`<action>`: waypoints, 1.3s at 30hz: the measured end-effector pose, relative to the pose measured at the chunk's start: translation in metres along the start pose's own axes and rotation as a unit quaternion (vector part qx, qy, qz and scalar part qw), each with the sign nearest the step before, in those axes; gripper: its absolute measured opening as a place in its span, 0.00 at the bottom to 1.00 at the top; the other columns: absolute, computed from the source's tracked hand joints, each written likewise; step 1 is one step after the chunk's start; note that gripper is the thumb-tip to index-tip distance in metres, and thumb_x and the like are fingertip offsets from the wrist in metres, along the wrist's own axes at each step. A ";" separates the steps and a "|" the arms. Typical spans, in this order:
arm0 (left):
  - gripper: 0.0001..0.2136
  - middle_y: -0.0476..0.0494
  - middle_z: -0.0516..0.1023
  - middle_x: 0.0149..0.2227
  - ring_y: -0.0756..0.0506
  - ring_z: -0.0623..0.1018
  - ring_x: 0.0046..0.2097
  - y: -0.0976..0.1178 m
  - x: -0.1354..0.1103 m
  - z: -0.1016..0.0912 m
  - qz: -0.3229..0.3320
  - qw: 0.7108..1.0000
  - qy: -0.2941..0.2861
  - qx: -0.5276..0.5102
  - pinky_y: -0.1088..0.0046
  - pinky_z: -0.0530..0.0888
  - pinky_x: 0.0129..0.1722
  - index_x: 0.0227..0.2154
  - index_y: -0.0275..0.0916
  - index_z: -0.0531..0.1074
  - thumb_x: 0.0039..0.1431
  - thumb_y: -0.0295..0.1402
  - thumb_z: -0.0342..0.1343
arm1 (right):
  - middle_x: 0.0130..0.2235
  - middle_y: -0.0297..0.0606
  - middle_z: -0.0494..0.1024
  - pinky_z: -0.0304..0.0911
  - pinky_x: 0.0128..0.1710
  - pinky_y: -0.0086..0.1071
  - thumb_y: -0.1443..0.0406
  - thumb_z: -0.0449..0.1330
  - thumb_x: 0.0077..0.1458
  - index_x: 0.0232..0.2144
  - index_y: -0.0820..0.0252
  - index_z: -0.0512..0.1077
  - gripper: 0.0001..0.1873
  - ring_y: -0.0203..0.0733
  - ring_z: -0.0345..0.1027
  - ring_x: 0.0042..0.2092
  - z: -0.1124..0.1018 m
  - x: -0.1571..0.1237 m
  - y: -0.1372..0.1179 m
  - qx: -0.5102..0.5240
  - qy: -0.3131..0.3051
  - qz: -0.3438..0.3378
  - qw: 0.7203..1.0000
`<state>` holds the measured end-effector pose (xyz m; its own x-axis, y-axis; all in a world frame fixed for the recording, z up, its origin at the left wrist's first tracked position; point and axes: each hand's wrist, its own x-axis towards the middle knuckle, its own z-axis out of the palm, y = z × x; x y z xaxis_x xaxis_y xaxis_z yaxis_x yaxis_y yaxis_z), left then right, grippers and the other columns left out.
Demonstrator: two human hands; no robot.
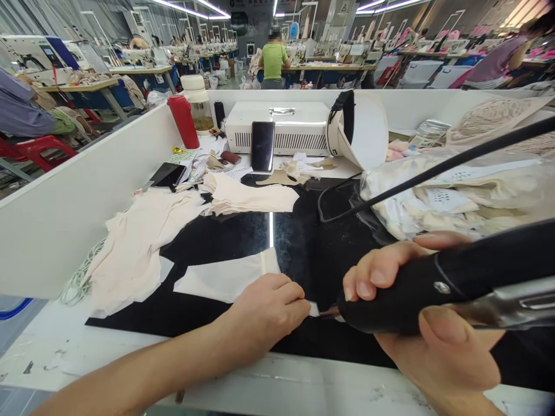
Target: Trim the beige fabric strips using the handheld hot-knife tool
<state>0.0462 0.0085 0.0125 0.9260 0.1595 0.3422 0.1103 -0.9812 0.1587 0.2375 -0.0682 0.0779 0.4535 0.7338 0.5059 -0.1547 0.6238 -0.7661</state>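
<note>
My right hand (pixel 433 323) is wrapped around a thick black hand-held tool (pixel 403 289) with a metal lever, the thumb close to the lever. Its narrow metal tip points left at a small white strip end (pixel 314 309) that sticks out past my left fingers. My left hand (pixel 273 306) is closed, fingertips pressed together on the pale fabric piece (pixel 221 277), which lies flat on the black mat (pixel 303 254). A band crosses that piece near its right end. What lies under my left fingers is hidden.
Stacks of cream fabric pieces (pixel 143 242) lie at left and further back (pixel 255 195). A black cable (pixel 433 167) crosses the right side before a plastic bag of pieces (pixel 455 196). Behind stand a phone (pixel 262 145), white metal box (pixel 299 115), visor (pixel 364 127) and red flask (pixel 184 121).
</note>
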 end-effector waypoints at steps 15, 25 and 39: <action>0.11 0.49 0.80 0.36 0.45 0.78 0.39 0.001 0.000 0.008 0.029 0.991 0.108 0.066 0.64 0.74 0.42 0.41 0.37 0.79 0.83 0.23 0.56 | 0.32 0.30 0.83 0.78 0.25 0.36 0.57 0.85 0.58 0.51 0.49 0.83 0.22 0.41 0.74 0.28 0.000 0.000 -0.005 -0.004 0.011 0.003 1.000; 0.14 0.48 0.79 0.35 0.46 0.75 0.37 0.004 -0.001 0.005 0.043 0.988 0.110 0.097 0.65 0.72 0.40 0.41 0.37 0.80 0.84 0.22 0.52 | 0.31 0.29 0.83 0.79 0.25 0.35 0.57 0.86 0.56 0.51 0.48 0.83 0.25 0.41 0.74 0.27 0.000 0.003 -0.002 0.004 0.023 0.006 1.000; 0.13 0.48 0.78 0.36 0.47 0.76 0.37 0.007 -0.004 0.005 0.049 0.988 0.110 0.094 0.65 0.72 0.37 0.41 0.37 0.81 0.83 0.23 0.54 | 0.32 0.29 0.83 0.80 0.25 0.37 0.57 0.84 0.58 0.52 0.49 0.82 0.23 0.42 0.75 0.28 0.004 0.004 0.003 0.002 0.021 -0.021 1.000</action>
<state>0.0448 -0.0001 0.0072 0.8372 0.0629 0.5433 0.1093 -0.9926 -0.0535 0.2355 -0.0622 0.0792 0.4957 0.6951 0.5207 -0.1384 0.6551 -0.7428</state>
